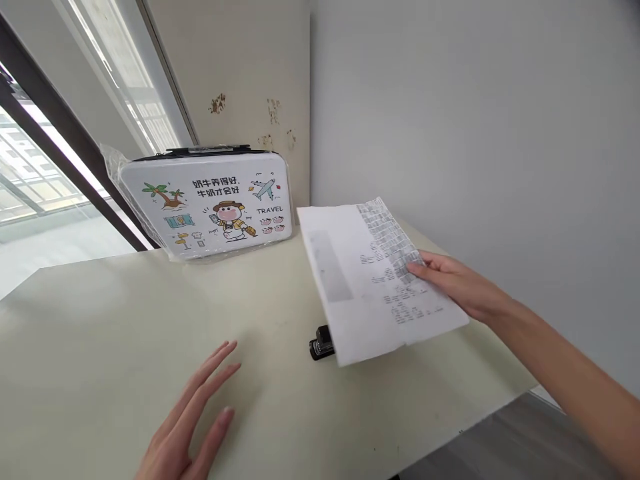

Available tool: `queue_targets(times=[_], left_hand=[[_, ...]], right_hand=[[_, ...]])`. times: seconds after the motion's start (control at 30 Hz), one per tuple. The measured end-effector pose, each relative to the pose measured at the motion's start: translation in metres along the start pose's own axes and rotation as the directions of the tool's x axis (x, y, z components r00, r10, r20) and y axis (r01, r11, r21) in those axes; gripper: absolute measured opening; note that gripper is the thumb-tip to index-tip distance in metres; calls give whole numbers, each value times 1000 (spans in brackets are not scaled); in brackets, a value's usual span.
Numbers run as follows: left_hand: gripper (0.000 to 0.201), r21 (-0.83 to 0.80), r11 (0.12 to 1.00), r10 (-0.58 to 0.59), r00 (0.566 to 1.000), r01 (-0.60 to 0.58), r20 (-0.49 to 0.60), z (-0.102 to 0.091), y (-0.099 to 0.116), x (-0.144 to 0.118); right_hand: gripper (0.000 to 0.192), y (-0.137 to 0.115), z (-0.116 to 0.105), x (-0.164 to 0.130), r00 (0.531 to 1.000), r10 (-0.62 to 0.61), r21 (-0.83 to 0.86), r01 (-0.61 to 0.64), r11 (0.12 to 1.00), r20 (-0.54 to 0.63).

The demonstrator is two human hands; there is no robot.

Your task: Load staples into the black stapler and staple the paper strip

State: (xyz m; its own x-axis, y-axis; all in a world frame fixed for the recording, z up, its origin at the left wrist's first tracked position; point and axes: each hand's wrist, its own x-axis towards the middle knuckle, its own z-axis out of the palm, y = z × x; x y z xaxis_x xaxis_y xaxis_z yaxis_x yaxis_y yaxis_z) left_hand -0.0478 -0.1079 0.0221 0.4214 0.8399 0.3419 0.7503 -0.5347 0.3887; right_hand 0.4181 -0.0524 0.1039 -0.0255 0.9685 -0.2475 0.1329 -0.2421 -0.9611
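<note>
Above the smooth, pale-cream surface (pixel 100 333), rectangular white printed paper (pixel 367 283) tilts, edge-pinched in the grip of the right hand (pixel 445 273); the left hand (pixel 183 417) is loosely open, empty. Held one-sided, the paper might sag, snagging the half-hidden black, blocky stapler-like tool (pixel 321 343).

Two hands (pixel 187 423) (pixel 447 277), one sheaf of paper (pixel 365 287), one stapler (pixel 323 342), one case (pixel 207 207), one table (pixel 125 327).

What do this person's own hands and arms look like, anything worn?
The slender-fingered left hand and the partly hidden right hand are ungloved, with no rings visible. The right forearm shows no sleeve, watch or bracelet; the left forearm is out of frame.
</note>
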Motion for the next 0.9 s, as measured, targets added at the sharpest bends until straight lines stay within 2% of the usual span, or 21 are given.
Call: queue_targets(times=[0.1,0.17,0.27,0.37,0.43,0.5,0.53,0.6,0.73,0.8,0.9], left_hand=[[43,-46,999,21,999,-19,32,16,-12,26],[39,-73,997,38,999,-35,39,26,-17,37],[38,-88,995,45,998,-41,42,35,-17,44],[37,-78,996,40,999,-37,36,38,-14,45],[36,-70,996,54,998,-52,23,39,-13,45],[36,-62,996,65,998,-64,13,40,-12,45],[36,-56,996,65,998,-64,13,40,-12,46],[37,-42,998,55,998,-54,20,41,-12,46],[39,-32,998,48,998,-47,44,41,-13,45],[39,-31,998,59,997,-57,47,42,-13,44],[39,-25,996,81,996,-80,40,42,-14,43]], right_hand=[[43,24,-42,21,998,62,-1,-62,998,-1],[43,42,-60,32,994,109,-23,-108,994,21],[45,60,-72,40,986,166,-114,-163,980,18],[48,67,-75,43,989,137,-339,-150,929,-63],[53,69,-71,42,977,27,-563,-146,813,-213],[60,72,-58,39,929,-144,-741,-171,650,-341],[63,75,-49,37,908,-219,-797,-173,579,-357],[67,85,-26,33,907,-301,-860,-115,497,-295],[69,111,8,31,958,-266,-869,44,493,-103],[69,121,10,32,966,-254,-872,82,483,-50],[67,122,7,27,964,-262,-876,92,474,-41]])
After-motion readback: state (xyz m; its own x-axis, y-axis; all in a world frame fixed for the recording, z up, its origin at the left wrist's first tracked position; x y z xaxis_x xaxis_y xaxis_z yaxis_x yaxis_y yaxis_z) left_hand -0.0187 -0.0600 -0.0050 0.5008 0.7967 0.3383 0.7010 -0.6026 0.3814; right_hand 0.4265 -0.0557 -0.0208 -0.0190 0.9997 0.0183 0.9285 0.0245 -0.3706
